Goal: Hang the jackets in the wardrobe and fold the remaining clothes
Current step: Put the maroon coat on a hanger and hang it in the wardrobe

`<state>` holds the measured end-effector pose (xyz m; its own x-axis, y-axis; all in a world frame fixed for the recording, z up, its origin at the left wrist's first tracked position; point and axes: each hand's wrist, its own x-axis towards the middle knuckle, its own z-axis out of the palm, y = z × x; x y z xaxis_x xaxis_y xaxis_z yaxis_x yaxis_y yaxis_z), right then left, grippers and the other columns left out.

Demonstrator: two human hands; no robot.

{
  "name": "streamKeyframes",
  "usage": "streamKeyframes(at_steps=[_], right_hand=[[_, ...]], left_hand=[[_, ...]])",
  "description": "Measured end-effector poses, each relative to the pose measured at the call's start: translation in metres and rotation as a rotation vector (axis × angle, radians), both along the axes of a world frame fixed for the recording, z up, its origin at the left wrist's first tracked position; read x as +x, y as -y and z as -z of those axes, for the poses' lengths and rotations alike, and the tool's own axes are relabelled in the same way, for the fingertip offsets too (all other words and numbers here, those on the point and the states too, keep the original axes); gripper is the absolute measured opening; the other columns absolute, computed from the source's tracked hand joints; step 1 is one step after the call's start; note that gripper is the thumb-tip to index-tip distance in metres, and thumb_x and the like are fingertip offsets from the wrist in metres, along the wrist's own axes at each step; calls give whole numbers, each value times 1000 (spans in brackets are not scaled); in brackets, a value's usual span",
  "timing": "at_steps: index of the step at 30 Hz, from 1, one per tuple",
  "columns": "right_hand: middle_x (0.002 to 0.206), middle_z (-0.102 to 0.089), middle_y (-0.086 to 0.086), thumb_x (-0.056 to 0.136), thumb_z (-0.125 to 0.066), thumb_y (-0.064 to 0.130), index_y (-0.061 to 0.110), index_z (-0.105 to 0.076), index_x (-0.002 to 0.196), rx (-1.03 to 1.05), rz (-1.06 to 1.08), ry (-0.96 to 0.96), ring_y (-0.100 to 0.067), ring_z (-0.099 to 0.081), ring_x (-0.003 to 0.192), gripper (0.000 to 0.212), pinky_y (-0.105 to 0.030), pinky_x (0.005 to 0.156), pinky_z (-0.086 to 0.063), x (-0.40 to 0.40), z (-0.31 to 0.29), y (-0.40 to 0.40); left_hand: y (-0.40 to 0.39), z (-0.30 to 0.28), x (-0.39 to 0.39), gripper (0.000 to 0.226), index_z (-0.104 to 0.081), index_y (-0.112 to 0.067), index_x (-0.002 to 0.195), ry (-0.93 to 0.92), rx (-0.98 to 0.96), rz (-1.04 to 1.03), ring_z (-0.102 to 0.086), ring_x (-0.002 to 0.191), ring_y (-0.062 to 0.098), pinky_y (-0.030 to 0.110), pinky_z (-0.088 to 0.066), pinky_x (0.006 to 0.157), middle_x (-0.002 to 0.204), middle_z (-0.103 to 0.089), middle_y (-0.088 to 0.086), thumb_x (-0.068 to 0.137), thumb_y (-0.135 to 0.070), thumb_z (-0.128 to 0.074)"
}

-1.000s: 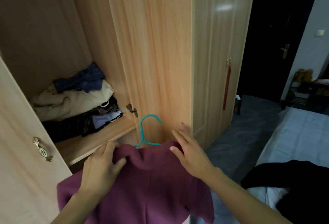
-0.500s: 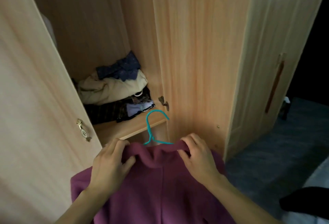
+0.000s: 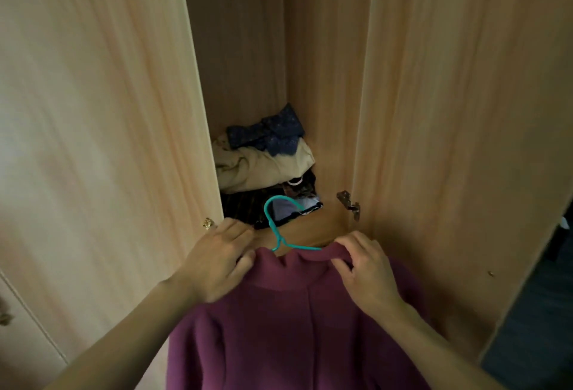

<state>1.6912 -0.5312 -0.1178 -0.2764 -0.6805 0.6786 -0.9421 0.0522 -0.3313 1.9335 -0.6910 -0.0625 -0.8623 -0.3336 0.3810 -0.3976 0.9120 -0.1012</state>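
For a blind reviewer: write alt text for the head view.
Two hands, left hand and right hand, grip the collar of a maroon jacket on a teal hanger before an open wooden wardrobe, where a pile of clothes sits on a shelf.

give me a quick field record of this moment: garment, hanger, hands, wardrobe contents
garment: maroon jacket, on the hanger, held up before the open wardrobe
hanger: teal hanger, hook sticking up above the collar, not on any rail
left hand: left hand grips the collar's left side
right hand: right hand pinches the collar's right side
wardrobe contents: pile of unfolded clothes on the shelf
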Motion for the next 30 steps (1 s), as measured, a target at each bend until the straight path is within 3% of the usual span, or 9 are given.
streamKeyframes(at_steps=[5,8,14,20,26,30], right_hand=[[94,-59,6,78,-79,13,17,-65,100,-29,16,-25,-12,-52,76,26,-32,70,-50,6,-9,26],[94,-59,7,77,-79,11,17,-65,99,-45,9,-33,-5,-46,79,27,-29,72,-47,6,-14,36],[94,-59,6,76,-81,12,18,-65,99,-26,3,0,-16,-54,77,29,-32,71,-49,-2,-21,49],[95,-59,8,76,-79,13,21,-63,99,-55,-50,26,-15,-55,78,29,-30,70,-48,-18,-23,34],[94,-59,11,76,-79,13,23,-63,98,-95,-81,82,-11,-53,78,28,-30,68,-49,-38,-29,3],[92,-59,10,78,-79,13,21,-64,97,-99,-151,98,-14,-56,78,25,-33,68,-50,-42,-23,-17]], left_hand=[[58,-16,-12,52,-61,-15,128,82,-212,-265,-50,124,30,44,-45,94,132,-59,6,81,-37,-55],[77,-22,-24,57,-49,-15,135,173,-310,-352,-42,128,30,48,-33,102,133,-54,7,84,-40,-53],[91,-35,-31,76,-17,-13,155,486,-478,-575,-4,151,31,59,-4,118,158,-24,9,94,-46,-49],[60,-45,-46,55,-36,-15,145,538,-450,-637,-14,148,27,53,-9,120,149,-40,6,97,-39,-45],[16,-43,-40,63,-22,-20,152,447,-359,-649,-18,146,29,51,-10,117,146,-43,10,96,-36,-43],[-31,-43,-34,53,-36,-18,144,452,-310,-723,-16,147,27,49,-12,117,146,-43,8,97,-39,-43]])
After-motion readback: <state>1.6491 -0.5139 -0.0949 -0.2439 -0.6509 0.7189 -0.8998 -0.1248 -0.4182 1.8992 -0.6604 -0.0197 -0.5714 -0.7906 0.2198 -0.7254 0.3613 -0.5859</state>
